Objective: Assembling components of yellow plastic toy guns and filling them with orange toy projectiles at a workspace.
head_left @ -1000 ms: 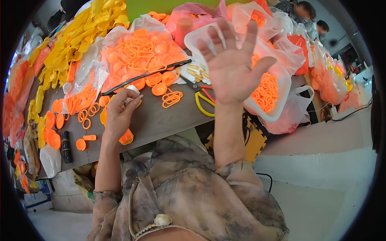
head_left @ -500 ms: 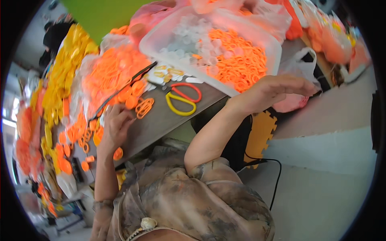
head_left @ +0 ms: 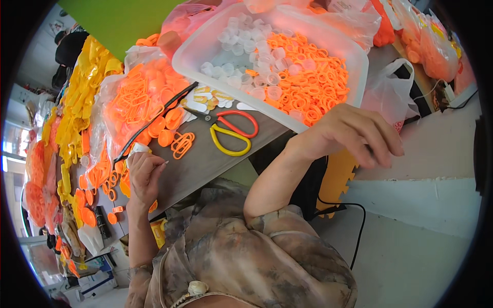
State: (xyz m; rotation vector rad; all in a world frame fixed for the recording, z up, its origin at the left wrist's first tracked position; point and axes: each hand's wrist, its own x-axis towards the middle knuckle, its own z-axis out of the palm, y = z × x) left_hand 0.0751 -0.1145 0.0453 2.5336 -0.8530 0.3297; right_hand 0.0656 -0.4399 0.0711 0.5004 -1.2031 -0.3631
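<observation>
Head view looks down on a grey worktable (head_left: 205, 164) heaped with orange and yellow plastic parts. Left hand (head_left: 144, 174) rests near the table's front edge, its fingers curled together and pinched on a small white piece (head_left: 137, 149) held at the fingertips; the piece is pale, compact and partly hidden by the fingers, so its exact shape cannot be told. Holding it up at the fingertips rather than in the palm keeps it free to be turned or fitted.

Right hand (head_left: 354, 133) hangs just off the table's front edge, below the near wall of a clear plastic bin (head_left: 267, 110). Its fingers are loosely bent and slightly apart, gripping nothing that shows. It sits close to the bin, within easy reach of the stock inside.

That bin stands toward the table's far right corner and is split by contents: translucent white caps (head_left: 246, 56) on its left side, orange rings (head_left: 308, 82) on its right, so the two kinds stay sorted. Scissors with one red and one yellow loop (head_left: 231, 133) lie flat between the bin and the front edge, handy to either hand. Beside them lies a linked orange ring piece (head_left: 182, 145), and behind it a bag of orange loops (head_left: 138, 102) spreads toward the table's left side.
</observation>
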